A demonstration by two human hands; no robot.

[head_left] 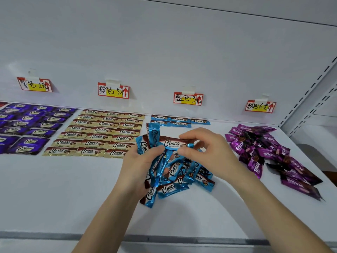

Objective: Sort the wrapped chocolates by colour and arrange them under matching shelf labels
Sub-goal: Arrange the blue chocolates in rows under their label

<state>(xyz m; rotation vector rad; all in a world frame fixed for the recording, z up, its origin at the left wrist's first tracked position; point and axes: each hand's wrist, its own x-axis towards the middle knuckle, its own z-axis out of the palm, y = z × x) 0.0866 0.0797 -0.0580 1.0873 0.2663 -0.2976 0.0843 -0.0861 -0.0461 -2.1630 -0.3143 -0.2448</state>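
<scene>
My left hand (138,165) grips a bunch of blue Choco chocolates (171,179) above the white shelf. My right hand (202,148) pinches one blue chocolate (173,143) at the top of that bunch, between thumb and fingers. Several blue chocolates (179,120) lie in neat rows under the blue label (188,98). Gold chocolates (98,134) fill a grid under the brown label (113,90). Purple chocolates (29,125) lie under the far left label (34,84). A loose heap of magenta Kiss chocolates (269,152) sits under the pink label (260,106).
The white shelf (54,189) has a grey front edge (127,236) near me. A slotted metal upright (313,92) bounds the shelf on the right. The white back wall (164,52) carries the labels.
</scene>
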